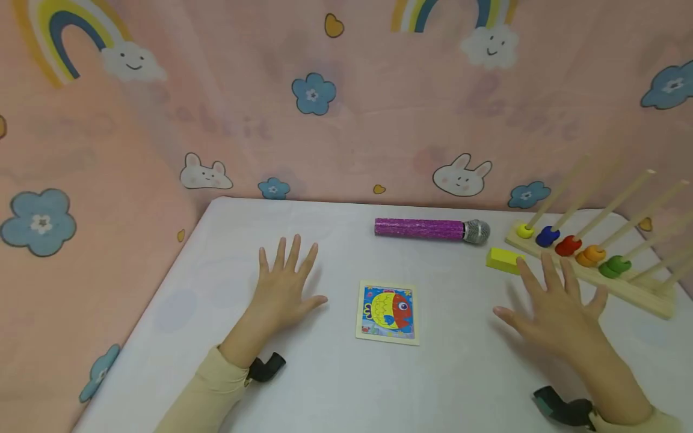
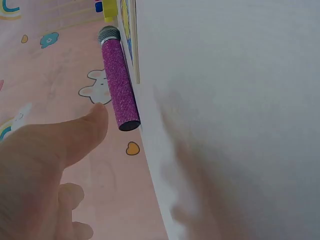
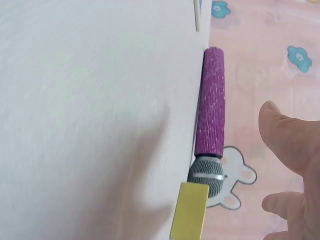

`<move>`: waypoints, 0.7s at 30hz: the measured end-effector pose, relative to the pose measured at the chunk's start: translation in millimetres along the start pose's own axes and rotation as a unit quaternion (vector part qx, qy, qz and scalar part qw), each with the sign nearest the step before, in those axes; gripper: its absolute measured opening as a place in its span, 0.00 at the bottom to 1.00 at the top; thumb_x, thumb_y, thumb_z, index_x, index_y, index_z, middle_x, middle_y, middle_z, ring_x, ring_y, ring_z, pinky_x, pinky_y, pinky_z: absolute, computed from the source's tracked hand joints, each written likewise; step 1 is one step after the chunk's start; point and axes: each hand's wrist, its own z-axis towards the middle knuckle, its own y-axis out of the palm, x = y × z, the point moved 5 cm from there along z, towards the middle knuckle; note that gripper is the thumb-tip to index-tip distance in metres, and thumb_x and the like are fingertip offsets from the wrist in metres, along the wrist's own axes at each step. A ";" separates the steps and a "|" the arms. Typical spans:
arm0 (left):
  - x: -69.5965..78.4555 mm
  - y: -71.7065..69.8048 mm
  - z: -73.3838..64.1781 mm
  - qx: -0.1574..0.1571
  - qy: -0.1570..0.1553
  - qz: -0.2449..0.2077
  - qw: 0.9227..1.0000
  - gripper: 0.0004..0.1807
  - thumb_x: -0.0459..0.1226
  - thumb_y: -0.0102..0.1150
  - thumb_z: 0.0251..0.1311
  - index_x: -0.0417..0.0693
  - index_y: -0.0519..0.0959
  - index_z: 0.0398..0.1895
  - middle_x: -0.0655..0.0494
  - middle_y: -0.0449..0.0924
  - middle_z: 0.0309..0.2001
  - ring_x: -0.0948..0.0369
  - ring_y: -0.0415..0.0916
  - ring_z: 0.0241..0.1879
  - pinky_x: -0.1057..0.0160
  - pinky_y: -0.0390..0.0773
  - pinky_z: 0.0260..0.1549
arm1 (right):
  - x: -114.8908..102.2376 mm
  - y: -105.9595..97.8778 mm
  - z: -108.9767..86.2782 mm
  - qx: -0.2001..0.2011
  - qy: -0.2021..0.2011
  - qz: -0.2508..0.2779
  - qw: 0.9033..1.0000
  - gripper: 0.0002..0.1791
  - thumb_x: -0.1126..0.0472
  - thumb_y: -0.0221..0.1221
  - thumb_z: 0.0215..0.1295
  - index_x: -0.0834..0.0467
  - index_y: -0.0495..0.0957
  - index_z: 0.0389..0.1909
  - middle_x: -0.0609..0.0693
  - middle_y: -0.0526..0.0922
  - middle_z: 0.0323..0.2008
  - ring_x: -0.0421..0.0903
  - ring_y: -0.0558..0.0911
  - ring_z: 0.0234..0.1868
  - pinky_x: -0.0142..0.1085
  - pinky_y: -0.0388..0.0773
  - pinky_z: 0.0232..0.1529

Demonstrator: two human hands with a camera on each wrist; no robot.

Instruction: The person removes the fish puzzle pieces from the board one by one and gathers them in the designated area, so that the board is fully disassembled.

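Note:
My left hand (image 1: 280, 294) is spread over the left part of the white table, its fingers straight and holding nothing. On the right, my right hand (image 1: 560, 313) spreads its fingers in the same way, its fingertips close to a yellow block (image 1: 503, 260) and the wooden bead stand. Between the hands lies a square fish puzzle (image 1: 387, 313) in a pale wooden frame. A purple glittery microphone (image 1: 419, 228) lies behind it, its silver head to the right. In the left wrist view the thumb (image 2: 85, 132) overlaps the backdrop beside the microphone (image 2: 119, 82).
The bead stand (image 1: 639, 294) at the right edge has several upright rods with yellow, blue, red, orange and green beads. A pink cloth backdrop (image 1: 373, 132) with rainbows, rabbits and flowers hangs behind the table (image 1: 325, 391). Each wrist wears a black strap mount (image 1: 267, 367).

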 end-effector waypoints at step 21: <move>62.3 22.5 35.8 -0.162 0.111 -0.237 0.952 0.39 0.52 0.56 0.63 0.47 0.57 0.72 0.53 0.55 0.73 0.59 0.52 0.73 0.54 0.52 0.71 | -145.0 19.4 28.1 -0.025 -0.222 0.155 0.962 0.32 0.52 0.62 0.61 0.65 0.69 0.62 0.60 0.73 0.59 0.57 0.72 0.61 0.54 0.71 0.61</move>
